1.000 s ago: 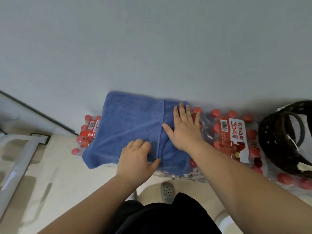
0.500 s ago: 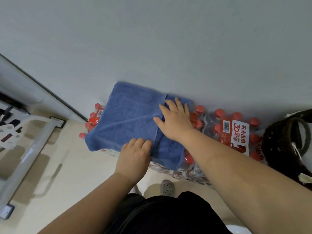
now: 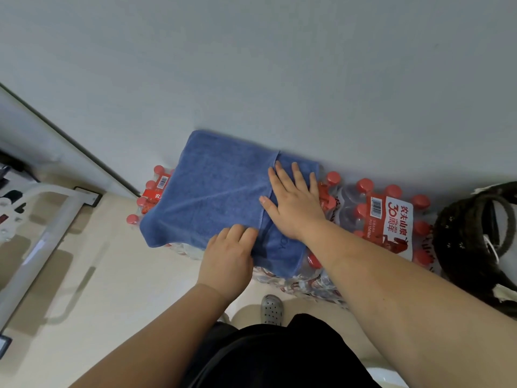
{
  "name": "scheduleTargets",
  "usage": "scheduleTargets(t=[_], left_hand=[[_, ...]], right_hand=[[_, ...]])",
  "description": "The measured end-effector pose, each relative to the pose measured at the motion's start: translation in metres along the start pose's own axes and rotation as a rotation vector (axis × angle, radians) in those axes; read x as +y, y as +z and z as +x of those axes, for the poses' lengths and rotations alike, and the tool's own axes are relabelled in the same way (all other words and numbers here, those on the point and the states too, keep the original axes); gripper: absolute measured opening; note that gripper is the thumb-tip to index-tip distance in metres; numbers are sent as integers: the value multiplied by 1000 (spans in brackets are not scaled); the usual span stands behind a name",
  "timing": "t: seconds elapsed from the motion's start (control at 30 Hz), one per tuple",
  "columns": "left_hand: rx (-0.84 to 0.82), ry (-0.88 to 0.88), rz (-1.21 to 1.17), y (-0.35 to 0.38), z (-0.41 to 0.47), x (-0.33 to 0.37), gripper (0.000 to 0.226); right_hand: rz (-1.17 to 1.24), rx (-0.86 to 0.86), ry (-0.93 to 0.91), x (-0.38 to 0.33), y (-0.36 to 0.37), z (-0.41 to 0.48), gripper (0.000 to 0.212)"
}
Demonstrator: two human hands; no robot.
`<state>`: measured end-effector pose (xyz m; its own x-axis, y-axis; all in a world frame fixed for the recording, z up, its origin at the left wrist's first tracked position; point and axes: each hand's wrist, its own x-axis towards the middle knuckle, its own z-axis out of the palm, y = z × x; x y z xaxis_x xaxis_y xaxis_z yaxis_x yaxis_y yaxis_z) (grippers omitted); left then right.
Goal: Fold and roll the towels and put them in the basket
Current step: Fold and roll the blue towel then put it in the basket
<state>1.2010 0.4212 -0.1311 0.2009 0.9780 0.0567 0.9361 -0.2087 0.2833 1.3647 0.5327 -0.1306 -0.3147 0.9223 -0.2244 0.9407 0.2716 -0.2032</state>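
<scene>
A blue towel (image 3: pixel 212 197) lies part-folded across shrink-wrapped packs of water bottles (image 3: pixel 347 211) against a wall (image 3: pixel 251 65), seen from my remote station. The right hand (image 3: pixel 293 208) is spread flat on the folded-over flap at the towel's 3 o'clock side, fingers straight, gripping nothing. The left hand (image 3: pixel 226 256) sits at the 6 o'clock edge with its fingers bent; I cannot tell whether it pinches cloth. The hands are near each other but apart. The dark woven basket (image 3: pixel 470 236) stands at 3 o'clock in the frame, well apart from the towel.

The risks, as I judge them: the red caps (image 3: pixel 363 184) make a lumpy bed, so a roll may come out loose or skewed. The towel's 7 o'clock corner overhangs the packs and could drag the cloth to the floor (image 3: pixel 112 275) once the pressing hand lifts.

The pack label (image 3: pixel 397 222) reads "农夫山泉 30周年" beside a barcode (image 3: pixel 376 207). Faint lettering on the towel near the left hand is unreadable.
</scene>
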Motion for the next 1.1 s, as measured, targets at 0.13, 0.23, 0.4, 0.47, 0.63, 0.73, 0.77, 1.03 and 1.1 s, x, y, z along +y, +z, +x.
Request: scheduleTargets(t=[0.13,0.23,0.4,0.47,0.63,0.73,0.77,1.03,1.1], left_hand=[[-12,-105,-100,-9,-2,-3,26],[-14,-190,-152,-15,-4,-7,21],[13,-230,-279,-36,-2,3,33],[34,-223,-295,-49,-2,6,29],[19,-177,-344,-74,0,24,21],[-28,-131,-414,-70,1,47,18],[-69,-122,-417,-64,2,54,15],[-270,-144,-277,-9,5,70,5],[-269,-131,-257,-12,6,71,7]], right_hand=[[21,-24,6,1,-3,1,71],[111,-52,32,-3,-8,4,69],[178,-49,52,-15,-24,10,74],[258,-1,60,-17,-35,9,72],[358,127,38,-4,-63,-8,66],[327,139,81,18,-65,-22,66],[300,121,94,25,-63,-26,66],[157,-132,137,46,-28,-33,73],[183,-122,140,46,-30,-33,74]])
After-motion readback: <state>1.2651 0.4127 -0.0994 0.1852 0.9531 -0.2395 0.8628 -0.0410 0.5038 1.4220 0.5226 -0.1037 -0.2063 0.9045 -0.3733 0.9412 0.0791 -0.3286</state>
